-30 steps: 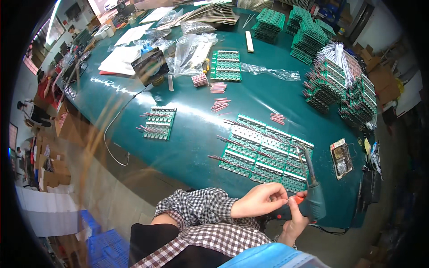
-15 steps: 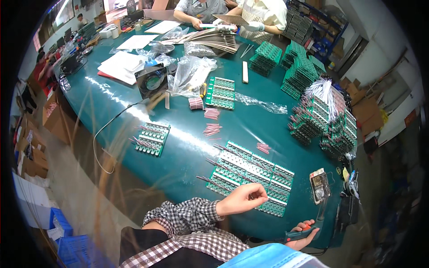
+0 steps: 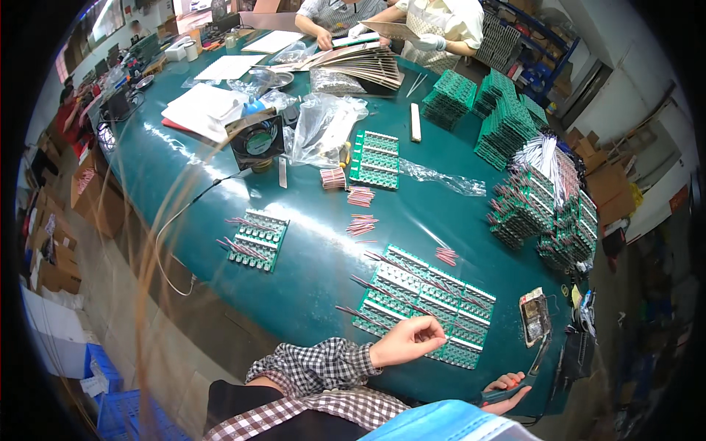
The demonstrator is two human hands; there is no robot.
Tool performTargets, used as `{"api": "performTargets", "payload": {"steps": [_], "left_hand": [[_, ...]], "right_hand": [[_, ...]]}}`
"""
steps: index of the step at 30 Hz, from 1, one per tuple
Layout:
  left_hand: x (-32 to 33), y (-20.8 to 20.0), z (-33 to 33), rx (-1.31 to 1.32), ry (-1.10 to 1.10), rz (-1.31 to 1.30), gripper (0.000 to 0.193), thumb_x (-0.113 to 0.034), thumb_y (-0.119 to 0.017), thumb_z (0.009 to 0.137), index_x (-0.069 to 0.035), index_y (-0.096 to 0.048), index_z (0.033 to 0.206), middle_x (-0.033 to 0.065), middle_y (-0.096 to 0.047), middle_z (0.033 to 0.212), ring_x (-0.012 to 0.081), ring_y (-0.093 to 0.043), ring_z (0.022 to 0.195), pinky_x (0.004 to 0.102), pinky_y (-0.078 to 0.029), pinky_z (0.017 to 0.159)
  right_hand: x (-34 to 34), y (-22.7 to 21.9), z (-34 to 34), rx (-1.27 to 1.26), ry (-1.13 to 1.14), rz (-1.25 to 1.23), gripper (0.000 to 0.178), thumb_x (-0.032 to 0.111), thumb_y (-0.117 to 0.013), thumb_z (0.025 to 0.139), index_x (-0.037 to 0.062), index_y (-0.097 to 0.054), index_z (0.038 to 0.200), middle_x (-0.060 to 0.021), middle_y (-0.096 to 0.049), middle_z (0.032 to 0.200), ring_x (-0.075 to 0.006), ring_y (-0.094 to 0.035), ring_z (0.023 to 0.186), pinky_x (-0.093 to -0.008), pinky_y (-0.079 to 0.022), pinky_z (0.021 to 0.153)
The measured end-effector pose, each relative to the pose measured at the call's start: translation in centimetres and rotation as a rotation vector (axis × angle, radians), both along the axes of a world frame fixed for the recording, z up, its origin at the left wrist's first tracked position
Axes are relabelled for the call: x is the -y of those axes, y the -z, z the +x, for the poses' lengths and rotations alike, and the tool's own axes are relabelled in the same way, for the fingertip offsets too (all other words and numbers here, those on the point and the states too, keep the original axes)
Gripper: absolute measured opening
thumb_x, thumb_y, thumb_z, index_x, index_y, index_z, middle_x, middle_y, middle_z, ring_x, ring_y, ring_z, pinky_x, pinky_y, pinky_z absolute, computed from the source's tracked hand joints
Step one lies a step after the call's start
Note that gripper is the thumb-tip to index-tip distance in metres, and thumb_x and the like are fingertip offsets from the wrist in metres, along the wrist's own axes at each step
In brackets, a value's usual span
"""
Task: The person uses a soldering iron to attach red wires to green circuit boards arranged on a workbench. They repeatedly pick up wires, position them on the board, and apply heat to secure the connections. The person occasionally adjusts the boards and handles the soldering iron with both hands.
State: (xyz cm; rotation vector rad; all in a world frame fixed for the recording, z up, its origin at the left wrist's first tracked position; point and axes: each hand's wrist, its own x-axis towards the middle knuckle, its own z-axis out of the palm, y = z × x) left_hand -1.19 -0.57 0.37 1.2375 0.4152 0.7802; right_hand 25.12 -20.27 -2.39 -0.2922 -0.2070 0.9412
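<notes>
My left hand (image 3: 408, 342) hovers over the near edge of a panel of joined green circuit boards (image 3: 454, 312), thumb and forefinger pinched. Whatever the pinch holds is too small to make out. Red and dark wires (image 3: 382, 294) lie across the panel and stick out past its left side. In my right hand (image 3: 507, 388), at the table's near right edge, is a soldering iron (image 3: 500, 395) with a dark green handle. Its metal end points up to the near edge of a small open box (image 3: 535, 317) with dark, stained contents.
A smaller wired board (image 3: 257, 240) lies to the left, and bare boards (image 3: 375, 160) lie farther back. Small wire bundles (image 3: 362, 224) sit mid-table. A fan (image 3: 259, 140) trails a cable. Stacked wired boards (image 3: 523, 206) stand at right. Two people work across the table.
The whole view has shifted, so the table's things sit farther right and lower. My left hand keeps its pinch over the panel. My right hand has turned a little around the soldering iron.
</notes>
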Motion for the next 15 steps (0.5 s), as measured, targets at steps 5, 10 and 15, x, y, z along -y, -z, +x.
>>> {"api": "performTargets", "payload": {"steps": [5, 10, 15], "left_hand": [[0.01, 0.46, -0.05, -0.003, 0.002, -0.039, 0.008, -0.012, -0.064, 0.089, -0.006, -0.060, 0.092, -0.0043, -0.056, 0.080, 0.0008, -0.051, 0.072, 0.0176, -0.041, 0.061], [0.02, 0.46, -0.15, 0.012, -0.010, -0.090, 0.009, -0.013, -0.063, 0.089, -0.005, -0.060, 0.091, -0.0041, -0.057, 0.080, 0.0011, -0.051, 0.072, 0.0175, -0.042, 0.062], [0.03, 0.50, -0.23, 0.011, -0.025, -0.094, 0.009, -0.013, -0.064, 0.089, -0.005, -0.060, 0.091, -0.0039, -0.057, 0.080, 0.0012, -0.051, 0.071, 0.0175, -0.041, 0.061]], "right_hand": [[0.02, -0.04, 0.05, 0.005, 0.013, -0.014, 0.036, 0.036, -0.053, 0.095, 0.0045, -0.048, 0.111, -0.0053, -0.056, 0.096, -0.0170, -0.059, 0.081, -0.0309, -0.055, 0.071], [-0.01, 0.00, -0.04, 0.022, 0.037, -0.025, 0.035, 0.035, -0.054, 0.094, 0.0047, -0.047, 0.111, -0.0051, -0.055, 0.096, -0.0163, -0.058, 0.081, -0.0305, -0.055, 0.070], [-0.15, -0.01, -0.11, 0.009, 0.036, -0.031, 0.034, 0.034, -0.053, 0.095, 0.0045, -0.047, 0.111, -0.0060, -0.055, 0.096, -0.0164, -0.058, 0.081, -0.0304, -0.055, 0.070]]}}
